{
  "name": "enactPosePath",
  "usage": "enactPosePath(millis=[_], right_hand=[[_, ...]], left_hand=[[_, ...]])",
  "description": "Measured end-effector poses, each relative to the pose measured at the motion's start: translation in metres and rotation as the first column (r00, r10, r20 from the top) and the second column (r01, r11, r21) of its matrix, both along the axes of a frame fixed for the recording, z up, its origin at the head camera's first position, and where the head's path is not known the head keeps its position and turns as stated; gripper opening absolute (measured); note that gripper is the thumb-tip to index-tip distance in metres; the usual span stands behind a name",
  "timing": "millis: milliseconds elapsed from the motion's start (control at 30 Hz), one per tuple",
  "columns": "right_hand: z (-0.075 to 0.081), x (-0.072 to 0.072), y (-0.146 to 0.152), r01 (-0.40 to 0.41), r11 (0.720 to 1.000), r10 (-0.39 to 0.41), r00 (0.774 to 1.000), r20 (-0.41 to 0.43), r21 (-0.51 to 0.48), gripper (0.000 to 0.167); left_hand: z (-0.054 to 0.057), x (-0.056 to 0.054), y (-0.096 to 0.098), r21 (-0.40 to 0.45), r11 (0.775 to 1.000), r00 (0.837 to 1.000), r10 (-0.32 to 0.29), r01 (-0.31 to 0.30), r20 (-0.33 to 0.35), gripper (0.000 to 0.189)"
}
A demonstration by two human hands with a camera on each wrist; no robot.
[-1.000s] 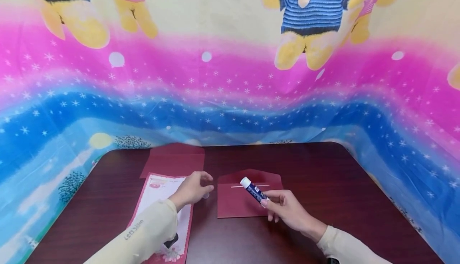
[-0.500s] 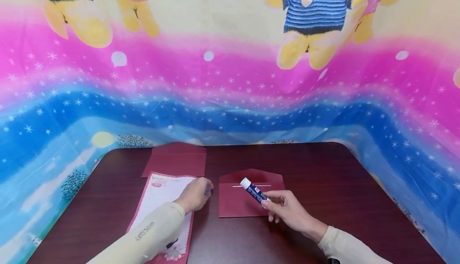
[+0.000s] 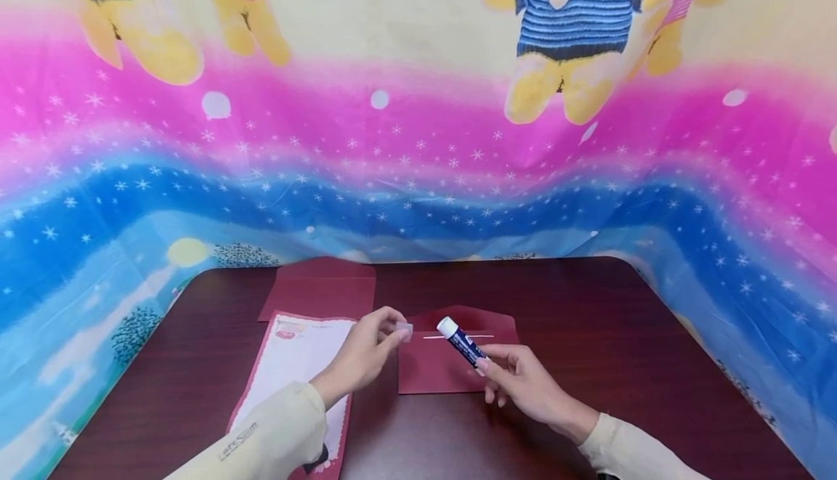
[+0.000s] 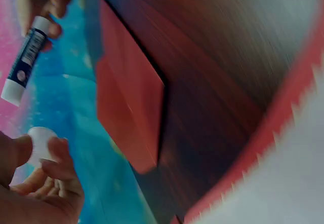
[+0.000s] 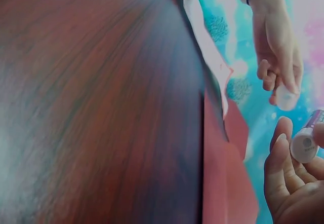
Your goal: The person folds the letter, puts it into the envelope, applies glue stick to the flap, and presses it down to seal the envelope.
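Observation:
My right hand [image 3: 532,389] holds a glue stick [image 3: 463,342] with a dark blue label, tilted with its white end up and to the left. Between the thumb and fingers of my left hand [image 3: 360,353] is a small translucent white cap [image 4: 40,145], a short way left of the glue stick. Under both lies a dark red envelope [image 3: 431,375], flap unfolded toward the back, with a thin white strip [image 3: 459,337] along its upper part. The right wrist view shows the glue stick [image 5: 305,144] and the cap apart.
Beneath my left forearm lies a letter sheet [image 3: 304,356] with a white middle and red border. Behind it a second red envelope [image 3: 320,297] sits near the back edge of the dark wooden table [image 3: 588,320]. A printed curtain [image 3: 418,153] hangs around the table.
My left hand dipped by the letter sheet's right edge, then rose and moved right toward the glue stick, with the cap now showing at its fingertips. The right hand has barely moved.

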State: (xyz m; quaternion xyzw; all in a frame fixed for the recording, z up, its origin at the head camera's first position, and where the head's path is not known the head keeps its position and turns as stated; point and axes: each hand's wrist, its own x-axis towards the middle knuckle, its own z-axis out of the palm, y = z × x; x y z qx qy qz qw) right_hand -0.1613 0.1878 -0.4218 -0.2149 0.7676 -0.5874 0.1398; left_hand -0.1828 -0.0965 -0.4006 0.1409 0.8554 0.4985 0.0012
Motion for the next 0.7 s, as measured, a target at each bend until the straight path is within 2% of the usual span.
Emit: enactPosePath(millis=[67, 133, 267, 500, 600, 700], right_hand=[[0.003, 0.002, -0.002, -0.015, 1.000, 0.015, 1.000, -0.010, -0.020, 0.041], [0.006, 0.005, -0.003, -0.031, 0.999, 0.030, 0.999, -0.024, -0.034, 0.040], [0.010, 0.008, -0.006, -0.060, 0.997, 0.057, 0.997, -0.054, -0.053, 0.037], [0.011, 0.009, -0.010, -0.096, 0.994, 0.090, 0.992, -0.091, -0.059, 0.034], [0.012, 0.010, -0.010, -0.056, 0.998, 0.055, 0.991, -0.120, -0.009, 0.035], [0.014, 0.011, -0.010, 0.007, 0.999, 0.003, 0.984, -0.180, 0.051, 0.036]], left_hand=[[0.003, 0.004, 0.003, 0.137, 0.990, 0.997, -0.048, 0.040, 0.056, 0.016], [0.006, 0.008, 0.005, 0.256, 0.964, 0.988, -0.103, 0.070, 0.119, 0.019], [0.009, 0.015, 0.007, 0.383, 0.918, 0.961, -0.191, 0.102, 0.200, 0.025], [0.013, 0.021, 0.010, 0.432, 0.894, 0.930, -0.254, 0.120, 0.267, 0.035], [0.014, 0.022, 0.011, 0.436, 0.889, 0.929, -0.268, 0.138, 0.254, 0.034], [0.014, 0.022, 0.012, 0.420, 0.893, 0.936, -0.273, 0.161, 0.223, 0.032]])
